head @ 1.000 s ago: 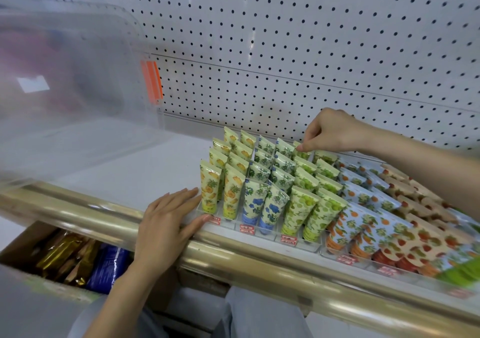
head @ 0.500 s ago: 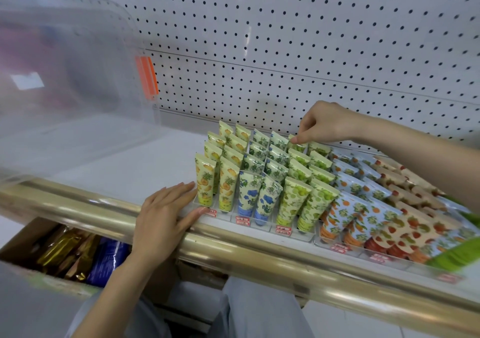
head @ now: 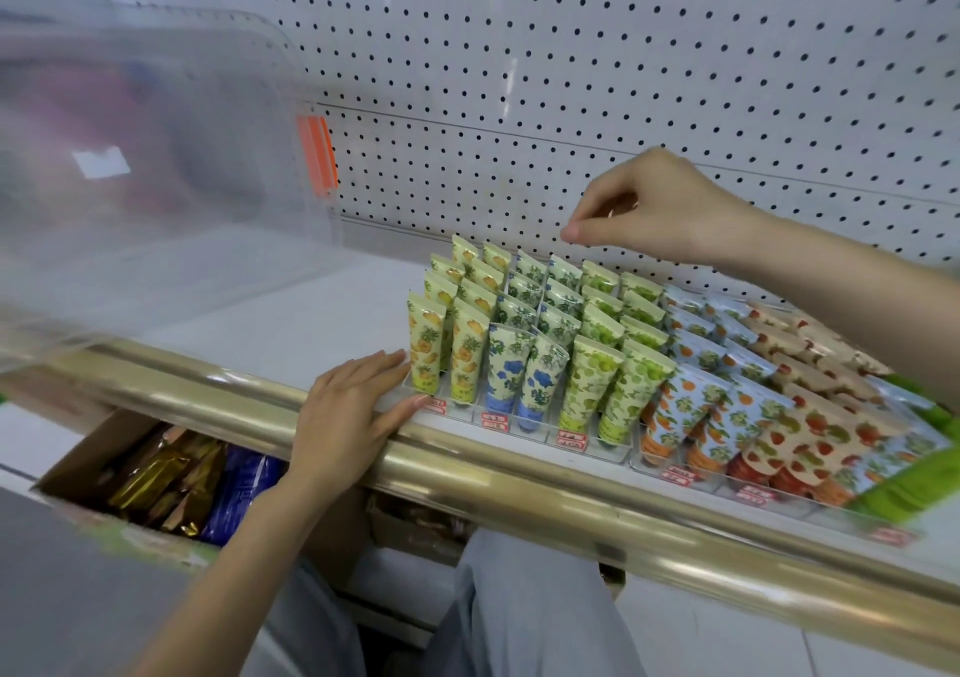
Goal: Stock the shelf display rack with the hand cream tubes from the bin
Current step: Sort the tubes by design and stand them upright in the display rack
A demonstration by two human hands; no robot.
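Left hand (head: 345, 419) lies flat and empty, bracing the display rack (head: 519, 424); right hand (head: 654, 208) hovers above the back-row tubes (head: 566, 271), fingertips pinched on nothing visible

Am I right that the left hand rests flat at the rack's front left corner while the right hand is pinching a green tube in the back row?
Not quite. The head view shows the right hand raised clear above the back row of tubes, fingertips pinched together on nothing visible. The left hand does rest flat at the front left corner of the rack.
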